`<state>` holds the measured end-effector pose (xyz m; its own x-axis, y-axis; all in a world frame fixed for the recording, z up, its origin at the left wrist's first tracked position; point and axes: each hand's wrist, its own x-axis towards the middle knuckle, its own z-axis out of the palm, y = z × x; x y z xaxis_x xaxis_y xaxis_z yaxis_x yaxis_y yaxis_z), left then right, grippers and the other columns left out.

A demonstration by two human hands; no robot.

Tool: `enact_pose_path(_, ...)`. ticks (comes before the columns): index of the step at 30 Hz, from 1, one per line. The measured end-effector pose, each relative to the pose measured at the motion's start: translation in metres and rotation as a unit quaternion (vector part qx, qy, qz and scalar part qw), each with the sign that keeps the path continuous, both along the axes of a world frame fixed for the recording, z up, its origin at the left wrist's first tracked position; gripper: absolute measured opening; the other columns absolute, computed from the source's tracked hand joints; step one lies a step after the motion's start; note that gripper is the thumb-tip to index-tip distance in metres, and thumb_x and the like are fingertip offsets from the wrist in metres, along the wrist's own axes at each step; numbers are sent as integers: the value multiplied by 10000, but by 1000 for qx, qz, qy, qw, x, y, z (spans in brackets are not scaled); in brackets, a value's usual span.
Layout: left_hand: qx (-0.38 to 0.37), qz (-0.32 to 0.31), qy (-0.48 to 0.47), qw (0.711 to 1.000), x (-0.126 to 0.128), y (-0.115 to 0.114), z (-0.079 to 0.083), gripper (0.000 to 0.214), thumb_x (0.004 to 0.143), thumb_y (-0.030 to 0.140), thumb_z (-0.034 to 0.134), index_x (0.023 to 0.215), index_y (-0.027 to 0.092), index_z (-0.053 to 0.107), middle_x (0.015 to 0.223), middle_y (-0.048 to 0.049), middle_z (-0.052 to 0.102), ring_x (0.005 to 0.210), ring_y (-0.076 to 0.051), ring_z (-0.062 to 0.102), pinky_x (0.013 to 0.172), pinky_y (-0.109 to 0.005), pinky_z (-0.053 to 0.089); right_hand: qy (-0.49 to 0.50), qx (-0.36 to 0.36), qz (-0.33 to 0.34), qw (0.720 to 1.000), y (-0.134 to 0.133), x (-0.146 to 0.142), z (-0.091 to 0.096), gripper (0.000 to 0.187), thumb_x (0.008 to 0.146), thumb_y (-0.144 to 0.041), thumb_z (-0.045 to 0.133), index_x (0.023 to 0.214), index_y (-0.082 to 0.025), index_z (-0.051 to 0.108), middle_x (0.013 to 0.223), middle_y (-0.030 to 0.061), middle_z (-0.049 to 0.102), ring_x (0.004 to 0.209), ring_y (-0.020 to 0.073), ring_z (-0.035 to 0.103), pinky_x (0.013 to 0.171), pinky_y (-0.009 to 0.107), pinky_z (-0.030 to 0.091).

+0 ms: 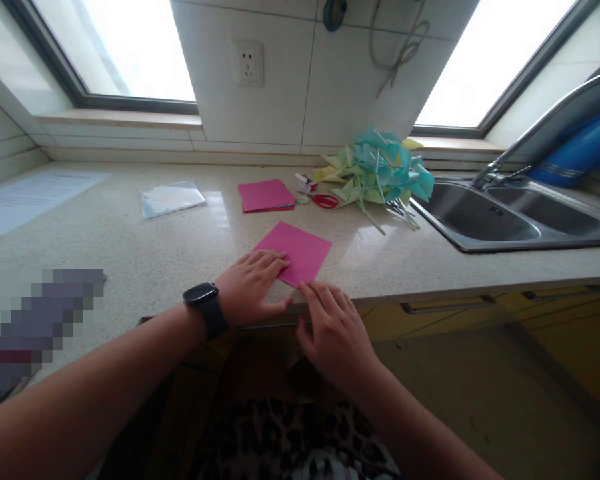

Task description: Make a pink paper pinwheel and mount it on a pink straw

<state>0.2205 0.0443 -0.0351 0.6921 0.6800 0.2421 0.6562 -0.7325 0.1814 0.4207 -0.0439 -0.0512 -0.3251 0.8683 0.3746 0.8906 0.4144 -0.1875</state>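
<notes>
A square pink sheet of paper (299, 251) lies near the counter's front edge, turned like a diamond. My left hand (253, 287), with a black watch on its wrist, lies flat and open on the sheet's near-left corner. My right hand (333, 333) rests at the counter edge, its fingers stretched out, fingertips touching the sheet's nearest corner. Neither hand grips anything.
A stack of pink paper (266, 195), red scissors (325, 201), a small box (306, 183) and a heap of teal and yellow paper pinwheels (380, 171) sit behind. A steel sink (510, 217) is at right. A clear bag (171, 199) and a printed sheet (33, 198) lie left.
</notes>
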Motion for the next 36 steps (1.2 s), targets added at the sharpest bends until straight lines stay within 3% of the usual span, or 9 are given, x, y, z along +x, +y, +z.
enact_pose_path(16, -3, 7, 16, 1000, 1, -1, 2, 681, 892, 553, 584, 1410, 114, 527, 1475, -191, 546, 1381, -350, 473, 1173, -517, 342, 20, 10, -3, 1000, -1, 3, 0, 380, 923, -136, 521, 1283, -86, 632, 1231, 143, 646, 1139, 294, 556, 1045, 457, 470)
enact_pose_path(36, 11, -2, 13, 1000, 0, 0, -1, 630, 887, 560, 583, 1366, 153, 539, 1459, -174, 561, 1361, -346, 492, 1149, -532, 370, -39, -5, -41, 998, 3, -3, 6, 492, 906, -247, 555, 1386, -139, 576, 1360, 147, 582, 1162, 320, 519, 988, 487, 402)
